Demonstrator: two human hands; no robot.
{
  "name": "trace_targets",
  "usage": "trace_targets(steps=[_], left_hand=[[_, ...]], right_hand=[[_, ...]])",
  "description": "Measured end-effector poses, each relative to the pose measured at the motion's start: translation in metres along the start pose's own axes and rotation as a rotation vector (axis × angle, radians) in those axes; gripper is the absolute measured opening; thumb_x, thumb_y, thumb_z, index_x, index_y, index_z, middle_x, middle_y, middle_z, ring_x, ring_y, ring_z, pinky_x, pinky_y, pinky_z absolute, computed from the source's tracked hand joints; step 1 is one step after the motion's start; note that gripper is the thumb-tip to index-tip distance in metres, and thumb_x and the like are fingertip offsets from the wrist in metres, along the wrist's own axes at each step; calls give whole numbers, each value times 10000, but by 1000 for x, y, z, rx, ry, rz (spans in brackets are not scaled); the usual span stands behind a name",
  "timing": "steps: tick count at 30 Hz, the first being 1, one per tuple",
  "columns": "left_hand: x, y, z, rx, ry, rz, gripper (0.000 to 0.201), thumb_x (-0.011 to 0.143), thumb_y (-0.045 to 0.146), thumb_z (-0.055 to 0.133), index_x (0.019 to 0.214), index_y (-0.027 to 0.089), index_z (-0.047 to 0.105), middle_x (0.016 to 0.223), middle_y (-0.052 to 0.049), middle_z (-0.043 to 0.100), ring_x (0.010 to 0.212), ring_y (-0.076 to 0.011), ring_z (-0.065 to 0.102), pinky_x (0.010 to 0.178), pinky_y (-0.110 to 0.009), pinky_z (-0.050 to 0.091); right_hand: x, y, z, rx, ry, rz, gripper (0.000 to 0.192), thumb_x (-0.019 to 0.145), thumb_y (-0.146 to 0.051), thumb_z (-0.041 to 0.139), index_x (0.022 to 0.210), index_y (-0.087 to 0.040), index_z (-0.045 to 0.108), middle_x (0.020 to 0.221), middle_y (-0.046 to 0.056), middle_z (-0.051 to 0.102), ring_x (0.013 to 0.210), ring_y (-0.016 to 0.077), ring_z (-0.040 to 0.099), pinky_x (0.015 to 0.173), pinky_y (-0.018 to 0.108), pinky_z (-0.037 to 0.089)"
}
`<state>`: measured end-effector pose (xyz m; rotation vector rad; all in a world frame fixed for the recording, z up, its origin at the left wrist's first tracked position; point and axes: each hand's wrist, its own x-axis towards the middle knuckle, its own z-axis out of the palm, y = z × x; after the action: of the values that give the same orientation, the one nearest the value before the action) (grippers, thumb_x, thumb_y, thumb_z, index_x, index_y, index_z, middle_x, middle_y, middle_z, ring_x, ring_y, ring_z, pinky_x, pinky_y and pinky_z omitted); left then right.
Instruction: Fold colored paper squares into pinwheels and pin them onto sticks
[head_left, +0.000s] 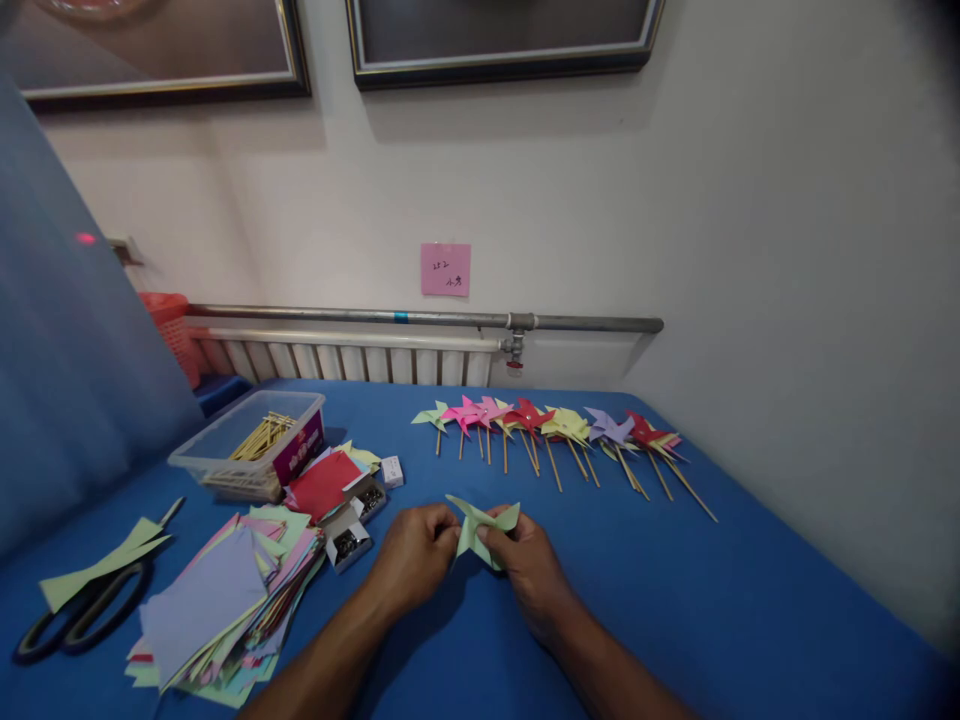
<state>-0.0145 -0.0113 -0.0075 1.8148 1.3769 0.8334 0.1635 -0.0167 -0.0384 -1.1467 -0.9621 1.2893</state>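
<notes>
A pale green paper pinwheel [471, 532] with folded blades is held between both hands above the blue table. My right hand [529, 570] pinches it, thumb on the front and fingers behind. My left hand [421, 545] is closed at the pinwheel's left edge; its fingertips are pressed together, and whatever lies between them is too small to make out. Just left of that hand stand two small open boxes of metal pins, the nearer box [349, 540] and the farther box [367, 497]. No stick shows on the pinwheel in my hands.
A row of finished pinwheels on sticks [529, 415] lies along the back right. At left are a paper stack [206, 605], black-handled scissors [105, 610] under green paper strips [105, 565], and a clear plastic tub [247, 435] of wooden sticks. Behind runs a radiator [360, 362].
</notes>
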Motion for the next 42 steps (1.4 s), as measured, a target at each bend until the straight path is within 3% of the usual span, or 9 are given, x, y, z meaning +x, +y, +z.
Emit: trace_targets(steps=[42], left_hand=[[-1,4,0,55,32,-41,201,893,262,543,775,195,692,669,15,629,659,-165,548,652,-289,325]], right_hand=[[2,2,1,11,20,-28,404,635,-471,911,826,-221,656,650,-63,599,620,149,506,612,279,390]])
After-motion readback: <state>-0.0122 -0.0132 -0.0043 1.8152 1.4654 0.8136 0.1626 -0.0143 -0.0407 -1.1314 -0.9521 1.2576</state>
